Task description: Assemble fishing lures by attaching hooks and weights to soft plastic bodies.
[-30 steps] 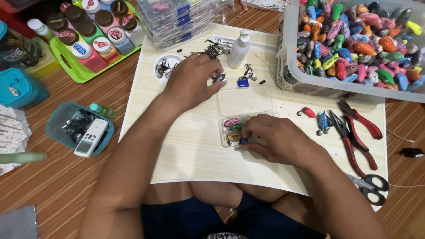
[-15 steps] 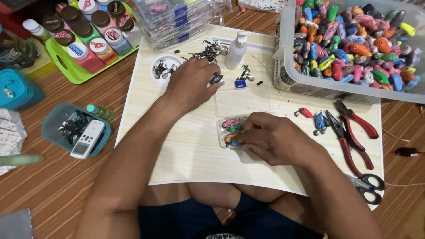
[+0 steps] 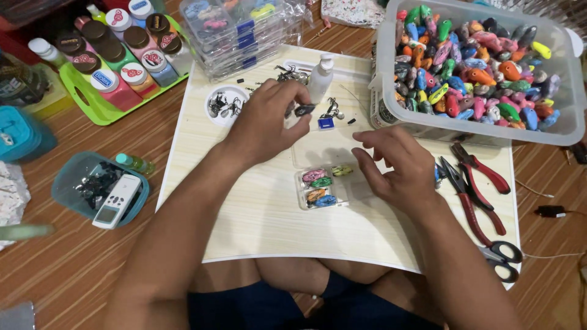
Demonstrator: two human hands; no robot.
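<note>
The left hand (image 3: 266, 119) reaches forward over the board (image 3: 257, 214), fingers curled, pinching a small dark piece (image 3: 304, 110) at the fingertips beside the white bottle (image 3: 320, 78). The right hand (image 3: 400, 168) hovers palm down, fingers loosely spread and empty, just right of the clear case (image 3: 324, 186) of coloured lures, near the pliers (image 3: 474, 189)

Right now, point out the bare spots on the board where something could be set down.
The board is bare along its near edge, below the small clear tray and between the forearms. Another free strip lies left of the left hand, under the white dish. It is crowded at the far edge around the white bottle, and by the pliers.
</note>
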